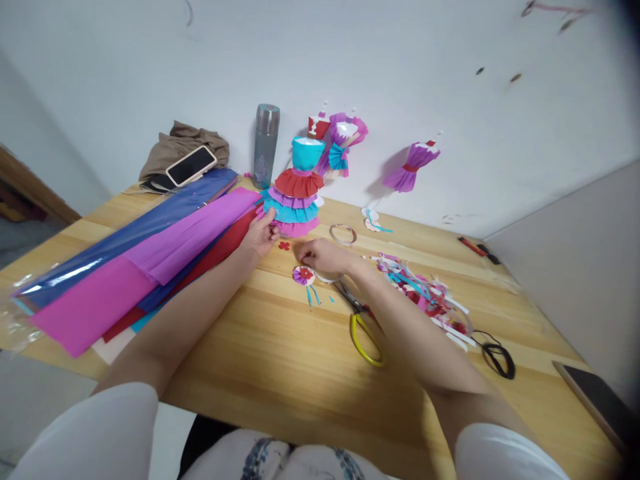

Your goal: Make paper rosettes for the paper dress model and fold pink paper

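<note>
The left hand (263, 233) is positioned at the lower left edge of the tiered dress (299, 187), fingers part-curled and thumb raised against the skirt; whether the fingers grip the paper cannot be told. The dress stands upright on the table (280, 333), with a blue top above red, purple, blue and pink ruffles. The right hand (320, 255) is lowered beside it, fingertips bunched just above the rosette (303, 275); whether they pinch anything cannot be told. The rosette lies flat, with blue strips (313, 295) extending toward the table's near edge. A red flower (284, 246) lies between the hands. The scissors (367, 340) lie under the right forearm, yellow handle toward the person. A ring (343, 233) lies beyond the right hand; a pile of scraps (425, 293) and a black cord (500, 360) lie to the right. At the left, pink paper (125, 280) rests over a blue pack (120, 233) and red paper (220, 257). A phone (191, 166) rests on brown cloth (175, 150) at the rear left. A flask (265, 147) stands upright behind the papers, left of the dress. A purple dress (411, 167) is tilted near the wall (425, 67), right of the others.
</note>
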Tool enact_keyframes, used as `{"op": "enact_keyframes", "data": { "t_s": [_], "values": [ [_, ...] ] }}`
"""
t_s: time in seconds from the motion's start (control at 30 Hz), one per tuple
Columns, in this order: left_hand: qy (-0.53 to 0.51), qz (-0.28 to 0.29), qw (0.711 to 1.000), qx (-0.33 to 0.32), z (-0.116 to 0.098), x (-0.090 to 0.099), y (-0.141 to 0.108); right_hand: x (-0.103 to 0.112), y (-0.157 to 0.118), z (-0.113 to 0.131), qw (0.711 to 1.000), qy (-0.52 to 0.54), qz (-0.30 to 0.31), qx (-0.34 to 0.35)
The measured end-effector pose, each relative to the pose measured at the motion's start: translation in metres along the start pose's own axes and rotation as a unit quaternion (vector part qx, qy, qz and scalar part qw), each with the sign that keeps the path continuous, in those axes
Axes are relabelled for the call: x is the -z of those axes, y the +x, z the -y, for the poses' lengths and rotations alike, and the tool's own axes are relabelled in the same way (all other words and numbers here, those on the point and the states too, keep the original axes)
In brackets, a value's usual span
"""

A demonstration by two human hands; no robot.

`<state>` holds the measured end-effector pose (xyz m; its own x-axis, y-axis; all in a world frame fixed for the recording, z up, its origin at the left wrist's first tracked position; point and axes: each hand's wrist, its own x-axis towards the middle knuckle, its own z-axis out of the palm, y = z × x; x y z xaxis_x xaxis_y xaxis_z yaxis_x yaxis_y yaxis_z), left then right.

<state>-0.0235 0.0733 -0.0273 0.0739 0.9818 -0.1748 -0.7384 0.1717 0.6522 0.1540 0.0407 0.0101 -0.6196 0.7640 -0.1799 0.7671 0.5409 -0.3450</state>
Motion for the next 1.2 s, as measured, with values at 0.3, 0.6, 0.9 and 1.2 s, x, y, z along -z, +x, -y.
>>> {"op": "enact_keyframes", "data": {
  "t_s": [0.3, 0.6, 0.9, 1.2],
  "values": [
    [0.006, 0.001, 1.000, -0.004, 0.004, 0.002, 0.000, 0.000, -0.001, -0.002, 1.000, 0.020, -0.009, 0.005],
    [0.020, -0.010, 1.000, -0.010, 0.001, 0.003, 0.000, 0.006, 0.032, 0.016, 0.944, 0.231, -0.223, 0.075],
    [0.035, 0.003, 0.999, -0.011, 0.002, 0.002, 0.000, 0.001, 0.046, 0.014, 0.889, 0.429, -0.159, 0.017],
    [0.044, 0.024, 0.999, -0.011, -0.001, 0.001, -0.004, -0.004, 0.044, 0.014, 0.921, 0.336, -0.196, 0.025]
  ]
}}
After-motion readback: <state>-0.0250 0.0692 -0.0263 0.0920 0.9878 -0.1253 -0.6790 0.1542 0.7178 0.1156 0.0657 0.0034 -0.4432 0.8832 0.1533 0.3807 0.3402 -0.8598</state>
